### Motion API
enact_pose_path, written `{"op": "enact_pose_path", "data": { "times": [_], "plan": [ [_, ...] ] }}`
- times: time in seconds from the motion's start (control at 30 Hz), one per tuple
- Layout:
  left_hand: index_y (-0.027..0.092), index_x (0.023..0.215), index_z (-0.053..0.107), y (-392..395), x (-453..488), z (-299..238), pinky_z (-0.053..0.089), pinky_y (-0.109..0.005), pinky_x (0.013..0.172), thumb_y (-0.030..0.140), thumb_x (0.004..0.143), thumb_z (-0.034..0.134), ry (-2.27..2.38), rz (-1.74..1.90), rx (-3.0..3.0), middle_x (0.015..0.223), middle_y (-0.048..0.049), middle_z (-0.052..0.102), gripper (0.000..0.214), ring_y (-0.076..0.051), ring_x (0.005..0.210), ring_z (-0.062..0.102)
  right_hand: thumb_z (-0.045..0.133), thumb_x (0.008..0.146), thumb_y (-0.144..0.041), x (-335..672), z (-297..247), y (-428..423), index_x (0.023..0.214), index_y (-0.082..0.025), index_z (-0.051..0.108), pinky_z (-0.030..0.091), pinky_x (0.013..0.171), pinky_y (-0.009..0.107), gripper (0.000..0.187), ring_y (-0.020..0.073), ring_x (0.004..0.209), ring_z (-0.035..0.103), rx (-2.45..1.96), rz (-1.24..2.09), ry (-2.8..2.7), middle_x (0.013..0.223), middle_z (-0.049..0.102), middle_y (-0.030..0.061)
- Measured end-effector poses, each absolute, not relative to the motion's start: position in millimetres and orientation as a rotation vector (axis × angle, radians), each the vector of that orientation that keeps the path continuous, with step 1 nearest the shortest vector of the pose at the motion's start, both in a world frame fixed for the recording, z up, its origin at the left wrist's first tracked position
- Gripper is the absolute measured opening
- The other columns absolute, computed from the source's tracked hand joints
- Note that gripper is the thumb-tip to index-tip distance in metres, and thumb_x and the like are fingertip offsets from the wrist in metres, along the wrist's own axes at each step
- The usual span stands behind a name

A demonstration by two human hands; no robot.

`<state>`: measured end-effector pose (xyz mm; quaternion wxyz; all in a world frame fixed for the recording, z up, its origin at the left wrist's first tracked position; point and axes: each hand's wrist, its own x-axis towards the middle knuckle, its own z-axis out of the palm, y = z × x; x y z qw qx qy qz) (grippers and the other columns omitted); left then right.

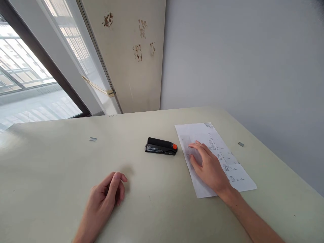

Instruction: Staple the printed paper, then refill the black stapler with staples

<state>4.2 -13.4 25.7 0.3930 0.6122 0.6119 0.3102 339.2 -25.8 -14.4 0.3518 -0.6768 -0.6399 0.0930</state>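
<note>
A black stapler (pixel 161 146) with an orange-red tip lies on its side in the middle of the table. Right of it is a printed sheet of paper (pixel 229 168), set at a slant; whether more sheets lie beneath I cannot tell. My right hand (pixel 206 163) is over the paper's left part, palm down, fingers extended and thumb apart, gripping nothing. On the left, my left hand (pixel 107 195) rests at the tabletop with its fingers curled in and the thumb against the index finger. Nothing shows in it.
A small strip of staples (pixel 92 139) lies on the table (pixel 58 162) at the left. Another small grey piece (pixel 241 144) is near the right edge. A grey wall (pixel 240 57) borders the right side, with a stained panel (pixel 126 67) and a window (pixel 27 67) behind.
</note>
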Motion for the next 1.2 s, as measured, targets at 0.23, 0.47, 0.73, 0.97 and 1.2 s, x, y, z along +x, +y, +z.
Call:
{"op": "enact_pose_path", "data": {
  "times": [0.23,0.47,0.73,0.97,1.2],
  "plan": [
    [0.022,0.083,0.062,-15.9,8.3,30.1,0.038,-0.024,0.053,0.065,0.101,0.043,1.546,0.800,1.557,0.055,0.0040,0.053,0.050,-0.014,0.051,0.044,0.053,0.105,-0.035,320.9,4.9,-35.1,0.144,-0.035,0.055,0.049,0.118,0.054,0.039,0.0292,0.147,0.050,-1.522,0.462,-1.811,0.160,0.050,0.0040],
    [0.023,0.082,0.062,-14.7,9.1,30.4,0.037,-0.023,0.052,0.064,0.101,0.043,1.534,0.763,1.570,0.054,0.0045,0.053,0.049,-0.013,0.050,0.044,0.056,0.103,-0.026,309.6,5.1,-36.0,0.132,-0.035,0.068,0.046,0.121,0.053,0.032,0.0310,0.156,0.035,-1.431,0.597,-1.976,0.173,0.025,-0.0022],
    [0.022,0.083,0.064,-12.7,7.6,27.4,0.037,-0.023,0.050,0.064,0.101,0.042,1.508,0.718,1.640,0.055,0.0039,0.055,0.050,-0.013,0.050,0.045,0.054,0.105,-0.026,308.5,-3.4,-22.0,0.135,-0.036,0.069,0.063,0.101,0.045,0.035,0.0277,0.135,0.059,-1.420,0.680,-1.870,0.161,0.040,0.0044],
    [0.022,0.083,0.065,-11.7,3.7,21.1,0.036,-0.022,0.047,0.066,0.100,0.041,1.506,0.692,1.703,0.054,0.0044,0.055,0.053,-0.012,0.047,0.042,0.051,0.104,-0.016,303.0,-1.9,-27.8,0.124,-0.031,0.074,0.059,0.108,0.039,0.033,0.0240,0.136,0.059,-1.278,0.650,-1.959,0.148,0.049,0.0072],
    [0.022,0.082,0.065,-13.4,4.1,19.7,0.036,-0.022,0.046,0.064,0.100,0.043,1.515,0.729,1.717,0.051,0.0051,0.054,0.051,-0.011,0.045,0.042,0.050,0.102,-0.013,305.7,2.9,-32.0,0.116,-0.029,0.073,0.064,0.088,0.033,0.032,0.0219,0.126,0.065,-1.187,0.701,-2.024,0.147,0.055,0.0066]
  ]
}}
